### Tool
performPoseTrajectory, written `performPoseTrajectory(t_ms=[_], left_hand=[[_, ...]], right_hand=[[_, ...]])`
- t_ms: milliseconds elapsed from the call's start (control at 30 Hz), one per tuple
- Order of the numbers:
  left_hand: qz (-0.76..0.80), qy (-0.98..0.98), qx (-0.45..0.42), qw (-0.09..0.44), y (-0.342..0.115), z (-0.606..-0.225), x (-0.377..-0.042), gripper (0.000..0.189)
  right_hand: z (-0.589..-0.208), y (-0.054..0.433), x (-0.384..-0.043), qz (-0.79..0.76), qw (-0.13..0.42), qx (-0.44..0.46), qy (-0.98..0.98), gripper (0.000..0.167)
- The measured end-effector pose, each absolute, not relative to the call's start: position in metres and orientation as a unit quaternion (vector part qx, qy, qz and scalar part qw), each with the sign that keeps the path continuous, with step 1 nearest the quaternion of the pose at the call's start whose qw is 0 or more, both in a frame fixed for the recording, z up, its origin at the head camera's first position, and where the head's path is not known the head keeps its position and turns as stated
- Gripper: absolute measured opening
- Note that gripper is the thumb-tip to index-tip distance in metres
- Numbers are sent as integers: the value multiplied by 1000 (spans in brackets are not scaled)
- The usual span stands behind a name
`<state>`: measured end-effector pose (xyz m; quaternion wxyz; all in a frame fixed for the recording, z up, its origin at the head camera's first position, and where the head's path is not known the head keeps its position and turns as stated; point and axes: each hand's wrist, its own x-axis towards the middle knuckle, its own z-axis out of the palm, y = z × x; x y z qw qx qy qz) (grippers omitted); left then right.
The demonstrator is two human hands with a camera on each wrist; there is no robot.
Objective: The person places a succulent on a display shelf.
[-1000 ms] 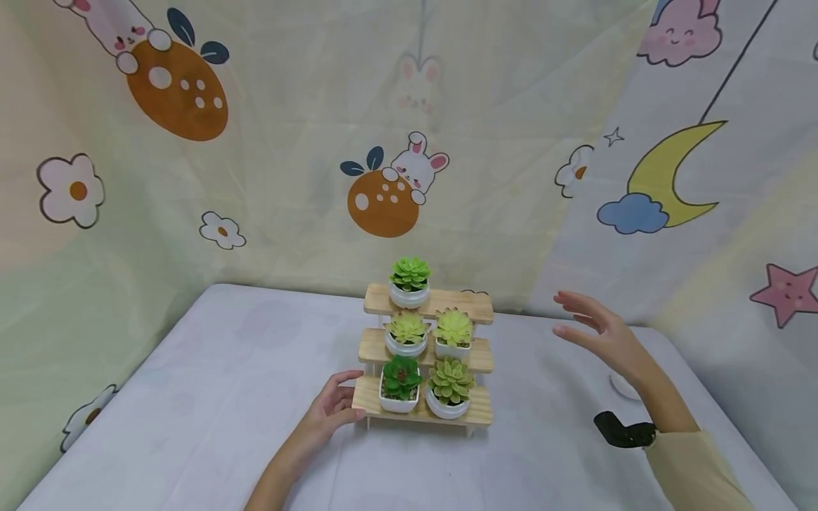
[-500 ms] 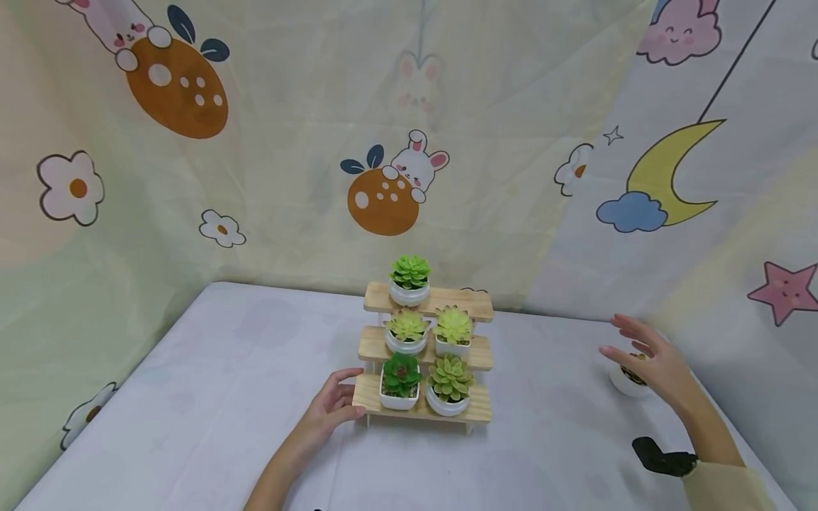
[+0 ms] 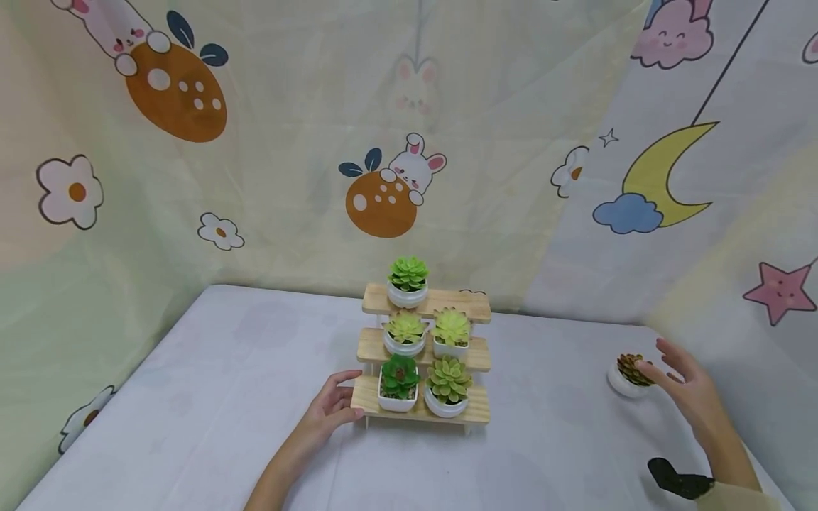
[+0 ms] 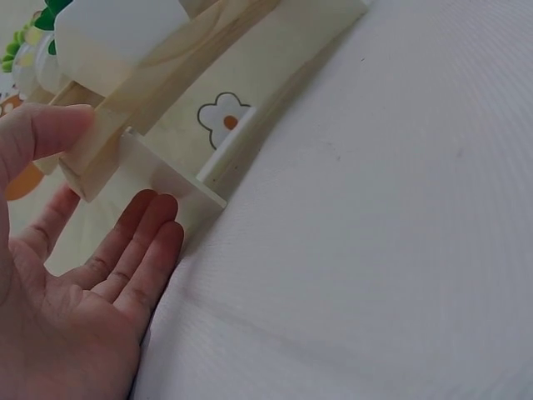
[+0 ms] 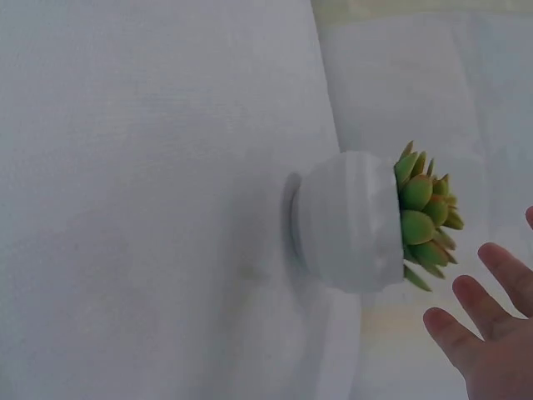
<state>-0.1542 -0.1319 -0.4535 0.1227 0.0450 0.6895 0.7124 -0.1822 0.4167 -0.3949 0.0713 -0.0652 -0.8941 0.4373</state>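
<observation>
My left hand (image 3: 322,415) holds the left end of the bottom shelf of a three-tier wooden plant stand (image 3: 469,305). In the left wrist view, its thumb presses on the end of the plank (image 4: 179,79) and the other fingers lie beneath and behind. Several small potted succulents stand on the tiers, including a dark green one (image 3: 399,376) in a square white pot. At the right, my right hand (image 3: 696,397) hovers beside a brownish-green succulent in a round white pot (image 5: 350,221) on the table. Its fingers are spread, apart from the plant in the right wrist view.
A white cloth covers the table (image 3: 255,369). Printed fabric (image 3: 287,142) with rabbits, flowers and a moon hangs behind it and along both sides. A black band (image 3: 680,479) is on the right wrist.
My right hand has moved right and downward, from beside the stand to the lone potted succulent, which is now more visible. My left hand stays on the stand.
</observation>
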Motion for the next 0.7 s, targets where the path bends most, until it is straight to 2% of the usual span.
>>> performPoseTrajectory(t_ms=[167,333,533,700], left_hand=[[714,688,48,121,-132,-454,-154,62],[711,691,49,121,-132,-453,-154,62],[709,694,45,121,-132,-452,-155,62],[709,694,47,118,-133,-453,-156,62]], right_hand=[[-432,449,-202,481,38,-123,-867,80],[-459,466,-215,511,18,-136,-849,88],[-440,445,-207,526,-38,-157,-835,100],[-430,431,-201,508,-64,-159,-844,101]])
